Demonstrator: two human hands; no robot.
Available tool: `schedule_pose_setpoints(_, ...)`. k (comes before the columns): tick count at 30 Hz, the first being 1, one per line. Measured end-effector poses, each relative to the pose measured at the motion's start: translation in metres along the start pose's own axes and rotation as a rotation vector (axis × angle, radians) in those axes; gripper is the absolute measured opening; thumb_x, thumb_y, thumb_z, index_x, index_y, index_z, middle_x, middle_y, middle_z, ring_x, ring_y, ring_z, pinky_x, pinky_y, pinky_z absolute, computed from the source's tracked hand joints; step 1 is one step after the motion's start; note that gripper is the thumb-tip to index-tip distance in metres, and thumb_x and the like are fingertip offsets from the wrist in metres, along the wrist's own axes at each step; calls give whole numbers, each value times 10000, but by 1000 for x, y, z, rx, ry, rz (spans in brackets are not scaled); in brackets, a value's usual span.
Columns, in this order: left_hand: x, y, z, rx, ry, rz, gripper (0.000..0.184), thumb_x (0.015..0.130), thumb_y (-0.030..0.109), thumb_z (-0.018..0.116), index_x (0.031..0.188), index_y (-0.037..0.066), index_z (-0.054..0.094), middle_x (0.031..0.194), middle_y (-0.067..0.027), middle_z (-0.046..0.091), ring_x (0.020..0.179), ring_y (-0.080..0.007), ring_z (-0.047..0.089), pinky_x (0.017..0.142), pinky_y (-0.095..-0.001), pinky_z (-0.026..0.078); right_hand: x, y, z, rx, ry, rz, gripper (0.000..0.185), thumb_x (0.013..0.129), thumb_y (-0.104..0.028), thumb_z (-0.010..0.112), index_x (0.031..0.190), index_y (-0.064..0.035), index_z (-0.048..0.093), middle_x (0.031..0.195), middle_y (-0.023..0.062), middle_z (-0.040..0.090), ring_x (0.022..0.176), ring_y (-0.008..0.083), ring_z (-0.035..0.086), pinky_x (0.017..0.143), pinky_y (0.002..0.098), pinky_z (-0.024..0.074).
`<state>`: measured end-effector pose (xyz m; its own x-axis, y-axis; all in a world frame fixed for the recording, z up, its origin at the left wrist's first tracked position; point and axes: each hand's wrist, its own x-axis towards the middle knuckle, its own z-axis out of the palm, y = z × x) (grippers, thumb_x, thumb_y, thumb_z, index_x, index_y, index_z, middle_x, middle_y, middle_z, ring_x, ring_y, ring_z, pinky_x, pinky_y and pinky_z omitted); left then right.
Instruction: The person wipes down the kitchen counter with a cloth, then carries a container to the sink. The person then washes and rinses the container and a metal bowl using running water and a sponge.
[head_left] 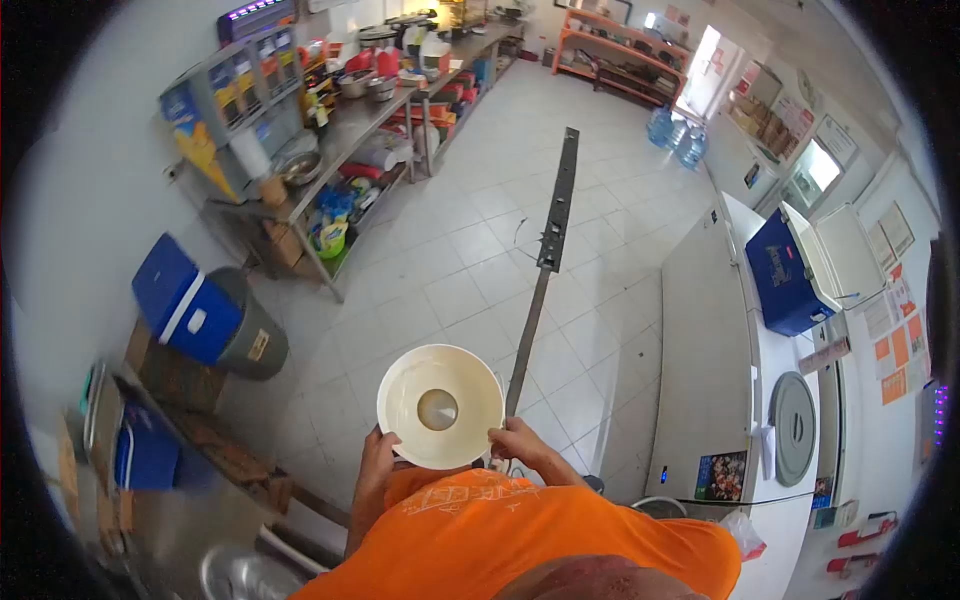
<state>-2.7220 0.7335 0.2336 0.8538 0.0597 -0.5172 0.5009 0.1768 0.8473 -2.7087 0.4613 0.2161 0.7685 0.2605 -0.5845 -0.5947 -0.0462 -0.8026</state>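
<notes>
In front of my orange shirt (500,520) is a wide, round, cream funnel-shaped bowl (405,385), with its open side facing the camera. A smaller greyish-beige circle sits at its centre; I cannot tell whether this is a hole or something inside. My left hand (376,462) is closed on the lower left of the rim, thumb over the edge. On the lower right, my right hand (515,443) grips the same rim with its thumb on top. The undersides of both hands' grips are hidden.
A dark slotted strip (558,210) runs along the tiled floor (450,270). Left stand a grey bin (258,345), a blue cooler (195,310) and a loaded steel bench (345,150). A white chest freezer (705,350) with an open blue cooler (785,270) stands right.
</notes>
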Motion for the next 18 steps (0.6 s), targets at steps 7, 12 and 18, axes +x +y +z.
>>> schedule_pose_setpoints(7,217,124,95,45,-77,-10,533,763,153,478,1237,-86,434,1073,-211,568,952,-340,627,741,-462,591,180,-132,-118,37,67,-64,235,805,-199,588,879,23,574,656,46,564,535,127,532,466,238,397)
schedule_pose_setpoints(12,382,216,192,73,-139,-18,529,775,169,486,1228,-95,418,1083,-208,558,962,-351,620,764,-481,582,300,-258,-224,-95,144,-103,233,790,-200,588,863,21,595,654,55,586,529,119,539,459,263,413)
schedule_pose_setpoints(18,584,297,297,23,-139,-41,492,773,125,470,1228,-59,432,1095,-207,566,943,-354,629,696,-473,599,454,-399,-365,-112,35,-109,289,776,-240,596,942,-4,612,716,64,626,554,105,568,438,240,406)
